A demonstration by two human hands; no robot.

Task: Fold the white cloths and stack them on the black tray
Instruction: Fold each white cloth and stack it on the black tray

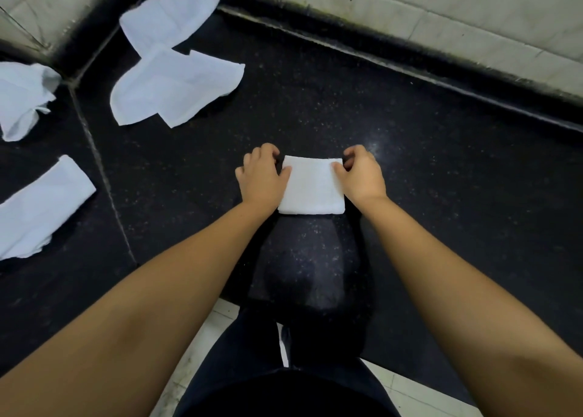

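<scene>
Both hands are on one folded white cloth [310, 185], a small thick square lying flat on the black speckled table [410, 151] straight ahead of the person. In the head view, the only view, the left hand [260, 177] pinches the cloth's left far corner, thumb on top and fingers curled round the edge; the right hand [361, 175] pinches the right far corner the same way. Neither hand is spread flat; each holds cloth.

Taking that folded cloth as the landmark: two crumpled cloths lie far to its left and beyond it, one [172, 91] nearer, another [168, 13] behind it in the table's corner against the pale wall [410, 16]. A bunched cloth [23, 98] sits further left again, and a loosely folded strip [41, 208] lies left of the landmark, well apart from it. No black tray shows in this view, so where the stack will go cannot be told.

The step in hand looks like squaring off the last fold. To do it well, the far corners should be drawn level with each other so the layers' edges line up, then pressed down flat along the crease nearest the person, since thick terry tends to spring open. When it is lifted, both sides should stay pinched through all the layers, or the square will unfold on its way to the tray. At least four cloths appear left to fold, so the task is early
</scene>
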